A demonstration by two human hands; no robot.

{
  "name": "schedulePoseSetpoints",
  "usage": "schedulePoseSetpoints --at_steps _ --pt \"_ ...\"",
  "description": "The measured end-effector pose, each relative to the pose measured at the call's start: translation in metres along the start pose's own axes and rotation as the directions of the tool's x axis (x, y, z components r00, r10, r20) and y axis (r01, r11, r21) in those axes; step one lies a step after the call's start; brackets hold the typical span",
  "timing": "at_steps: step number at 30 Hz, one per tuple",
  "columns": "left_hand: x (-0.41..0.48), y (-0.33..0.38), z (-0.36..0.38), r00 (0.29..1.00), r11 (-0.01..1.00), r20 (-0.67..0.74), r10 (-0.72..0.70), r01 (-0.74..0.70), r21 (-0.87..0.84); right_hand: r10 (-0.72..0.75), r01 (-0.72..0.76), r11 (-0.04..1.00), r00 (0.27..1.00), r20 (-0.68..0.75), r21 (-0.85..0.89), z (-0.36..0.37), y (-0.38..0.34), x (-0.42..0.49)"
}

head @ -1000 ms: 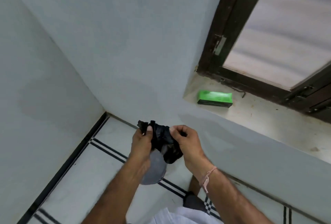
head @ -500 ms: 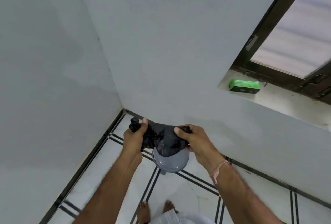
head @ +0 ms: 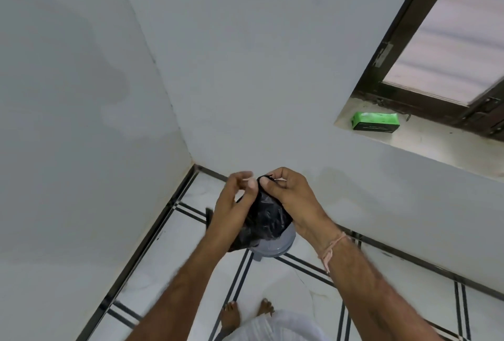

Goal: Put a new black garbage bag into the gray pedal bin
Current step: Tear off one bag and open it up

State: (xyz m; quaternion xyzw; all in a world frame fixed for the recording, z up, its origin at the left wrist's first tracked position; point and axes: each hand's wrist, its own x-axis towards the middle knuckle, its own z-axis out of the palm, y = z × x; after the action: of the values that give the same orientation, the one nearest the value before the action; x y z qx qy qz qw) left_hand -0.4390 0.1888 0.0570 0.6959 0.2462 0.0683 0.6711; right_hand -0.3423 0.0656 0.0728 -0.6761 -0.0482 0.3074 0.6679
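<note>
A crumpled black garbage bag hangs between my two hands, above the gray pedal bin. My right hand pinches the bag's top edge between thumb and fingers. Pressed against the bag's left side, my left hand has thumb and forefinger at the same top edge. Only the bin's round gray lid and a bit of its front show below the bag; the lid looks closed. The bin stands on the tiled floor near the room corner.
White walls meet in a corner just beyond the bin. A green box lies on the window sill at the right, below a dark window frame. My bare feet stand on the white tiles with black stripes.
My hands have come together at the bag's top edge, and the bag now hangs lower and longer over the bin. The view has tilted, showing more floor and my feet.
</note>
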Motion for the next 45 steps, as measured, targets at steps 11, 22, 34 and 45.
schedulePoseSetpoints --at_steps 11,22,34,45 --pt "0.009 -0.003 -0.001 0.957 0.94 -0.275 -0.092 -0.008 -0.342 0.199 -0.204 0.951 0.979 0.045 0.234 0.005 0.016 -0.016" --pt "0.008 -0.008 -0.032 0.919 0.984 -0.358 0.167 -0.133 0.116 0.156 -0.118 0.926 0.984 -0.08 0.359 0.051 0.011 -0.016" --pt "0.019 0.008 -0.047 0.977 0.864 -0.043 -0.207 0.162 -0.477 0.191 -0.097 0.881 0.968 -0.16 0.464 0.087 0.023 -0.013" --pt "0.04 -0.025 -0.083 0.916 0.777 -0.113 -0.385 0.255 -0.575 0.415 -0.154 0.855 0.776 -0.475 0.495 0.067 0.019 0.016"
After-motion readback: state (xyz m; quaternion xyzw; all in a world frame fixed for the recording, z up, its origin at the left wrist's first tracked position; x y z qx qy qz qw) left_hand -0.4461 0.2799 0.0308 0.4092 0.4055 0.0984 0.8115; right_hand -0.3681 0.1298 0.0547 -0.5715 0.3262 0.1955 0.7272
